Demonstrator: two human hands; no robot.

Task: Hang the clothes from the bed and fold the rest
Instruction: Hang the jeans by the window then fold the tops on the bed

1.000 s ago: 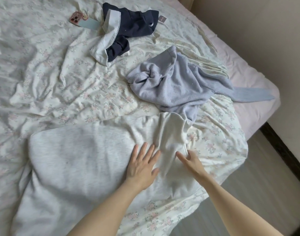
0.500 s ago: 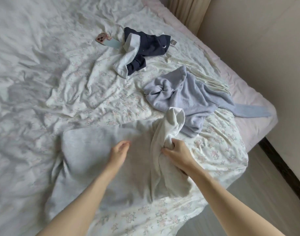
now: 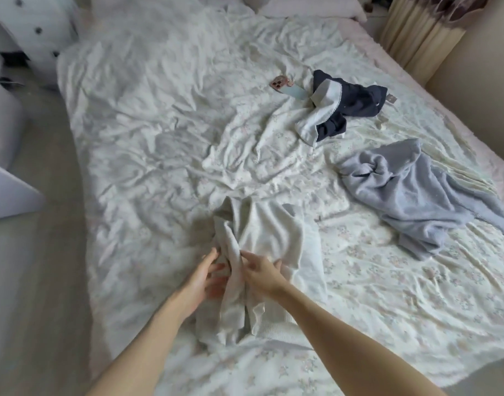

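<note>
A person's two hands meet over a pale grey garment [image 3: 262,241] lying near the foot edge of a bed [image 3: 159,155] covered in a rumpled floral sheet. The left hand [image 3: 202,281] has its fingers loosely spread against the left side of a bunched ridge of the fabric, while the right hand [image 3: 262,271] pinches that same ridge from the other side between thumb and fingers, so the fold stands up between them. Toward the bed's right edge lies a crumpled blue sweater [image 3: 416,195]; beyond it, nearer the head end, a navy and white garment [image 3: 339,107] sits just beside a phone [image 3: 286,87].
</note>
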